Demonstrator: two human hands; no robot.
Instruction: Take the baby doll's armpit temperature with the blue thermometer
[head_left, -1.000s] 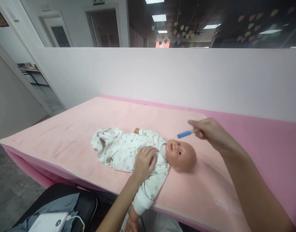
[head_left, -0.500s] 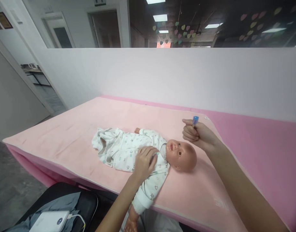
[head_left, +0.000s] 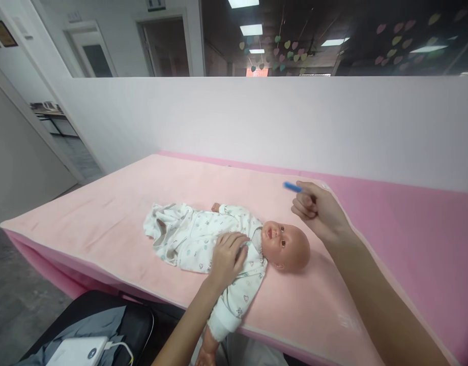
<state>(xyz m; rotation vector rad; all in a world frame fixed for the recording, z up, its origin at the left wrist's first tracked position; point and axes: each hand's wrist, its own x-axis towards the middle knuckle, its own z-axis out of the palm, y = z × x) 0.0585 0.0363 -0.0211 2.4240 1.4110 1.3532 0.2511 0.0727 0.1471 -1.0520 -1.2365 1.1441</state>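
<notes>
A baby doll (head_left: 285,246) in a white printed sleepsuit (head_left: 198,239) lies on its back with its head to the right. My left hand (head_left: 229,256) rests on the doll's chest, its fingers stretched out over the cloth. Above and beyond the doll's head, my right hand (head_left: 312,206) is raised with its fingers curled around a slim blue stick (head_left: 292,187), which points left. The stick's exact kind cannot be made out, and part of it is hidden in the fist. One doll arm hangs over the near edge of the bed.
A pale pink sheet (head_left: 115,195) covers the bed, over a darker pink cloth (head_left: 417,234). A white wall (head_left: 257,122) with a window above stands behind. At the lower left, a black chair (head_left: 137,320) holds grey cloth and a white power bank (head_left: 79,351) with a cable.
My right hand has turned, so the blue stick has swung from upright to lying nearly level, pointing left. My left hand stays on the doll's chest.
</notes>
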